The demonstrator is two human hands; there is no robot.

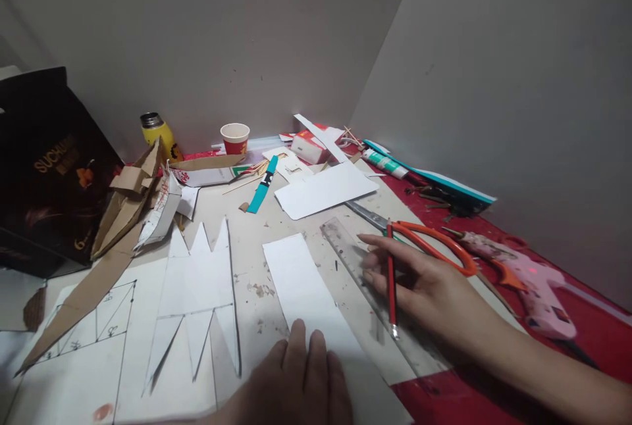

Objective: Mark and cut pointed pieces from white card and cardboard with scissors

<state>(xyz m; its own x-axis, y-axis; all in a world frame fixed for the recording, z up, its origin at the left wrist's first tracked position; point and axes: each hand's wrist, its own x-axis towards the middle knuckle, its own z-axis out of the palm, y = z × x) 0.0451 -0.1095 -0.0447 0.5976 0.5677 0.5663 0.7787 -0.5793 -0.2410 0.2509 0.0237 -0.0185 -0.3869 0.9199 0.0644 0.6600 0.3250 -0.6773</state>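
My left hand (296,382) lies flat near the front edge, its fingertips pressing the near end of a long white paper strip (303,287). My right hand (424,287) reaches in from the right and holds a red pencil (392,280) between the fingers, tip pointing toward me. The fingertips of that hand rest on a clear plastic ruler (345,244) that lies just right of the strip. Orange-handled scissors (429,244) lie beside the right hand, touching its back.
A zigzag-cut white paper shape (200,283) lies left of the strip, with cardboard pieces (123,208) and a dark box (44,168) beyond. A pink glue gun (523,280) sits at right. A red paper cup (235,138), yellow bottle (158,132), glue tube (385,163) and white sheet (323,189) stand farther back by the walls.
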